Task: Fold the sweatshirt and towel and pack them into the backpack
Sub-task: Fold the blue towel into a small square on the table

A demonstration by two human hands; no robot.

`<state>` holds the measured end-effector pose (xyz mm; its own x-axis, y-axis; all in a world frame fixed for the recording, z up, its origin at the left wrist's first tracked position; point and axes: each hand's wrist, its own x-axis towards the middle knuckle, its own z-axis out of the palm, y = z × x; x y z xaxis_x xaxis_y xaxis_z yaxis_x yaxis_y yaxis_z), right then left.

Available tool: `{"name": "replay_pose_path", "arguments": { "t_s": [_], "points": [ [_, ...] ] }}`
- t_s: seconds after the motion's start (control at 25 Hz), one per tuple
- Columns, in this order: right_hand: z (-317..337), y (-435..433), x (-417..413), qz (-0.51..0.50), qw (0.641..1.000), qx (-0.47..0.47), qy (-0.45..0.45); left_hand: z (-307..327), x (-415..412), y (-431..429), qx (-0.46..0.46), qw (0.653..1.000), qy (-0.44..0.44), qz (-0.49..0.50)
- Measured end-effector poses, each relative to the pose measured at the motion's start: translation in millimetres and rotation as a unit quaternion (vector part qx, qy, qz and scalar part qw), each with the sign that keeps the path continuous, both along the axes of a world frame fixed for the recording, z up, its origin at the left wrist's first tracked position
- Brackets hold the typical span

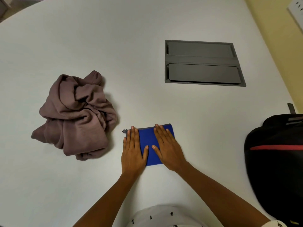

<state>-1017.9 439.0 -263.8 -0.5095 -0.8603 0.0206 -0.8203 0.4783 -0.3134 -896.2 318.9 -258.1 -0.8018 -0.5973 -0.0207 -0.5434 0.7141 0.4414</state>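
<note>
While both palms press flat, the scene reads as follows.

Towel: the blue towel [148, 141] lies folded into a small rectangle on the white table [114, 46], directly under both hands, near the table's front edge.

Left hand: the left hand [133, 149] lies flat, fingers straight and close together, over the towel's left edge; its thumb rests on the blue cloth.

Right hand: the right hand [167, 148] lies flat, fingers slightly spread, on the towel's right half; its thumb tip almost meets the left thumb. Neither hand grasps anything.

Towel texture: smooth, thin, saturated blue cloth with a darker grey band along the far edge; a small dark loop or tag sticks out at the far left corner.

Sweatshirt: the sweatshirt [77, 117] sits in a crumpled heap to the left of the hands, apart from the towel, unfolded. Soft, thick, mauve-brown fleece with deep rounded creases.

Backpack: the backpack [275, 161] rests at the right edge of the table, well apart from the towel. Black matte fabric, bulging rounded shape, a thin red stripe across it, grey straps on top.

Table hatch: a grey rectangular cable hatch [202, 63] with two flat lids is set flush in the tabletop beyond the hands.
</note>
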Motion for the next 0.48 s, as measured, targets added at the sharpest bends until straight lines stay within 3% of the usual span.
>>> {"name": "replay_pose_path", "arguments": {
  "t_s": [0.24,0.48],
  "points": [
    [11,-4,-28,-0.141,0.984,-0.102,-0.033,0,0,0,-0.009,1.000,-0.005,0.001],
    [32,-13,-72,-0.076,0.984,-0.120,-0.108,-2,0,0,-0.005,1.000,0.002,0.006]
  ]
}}
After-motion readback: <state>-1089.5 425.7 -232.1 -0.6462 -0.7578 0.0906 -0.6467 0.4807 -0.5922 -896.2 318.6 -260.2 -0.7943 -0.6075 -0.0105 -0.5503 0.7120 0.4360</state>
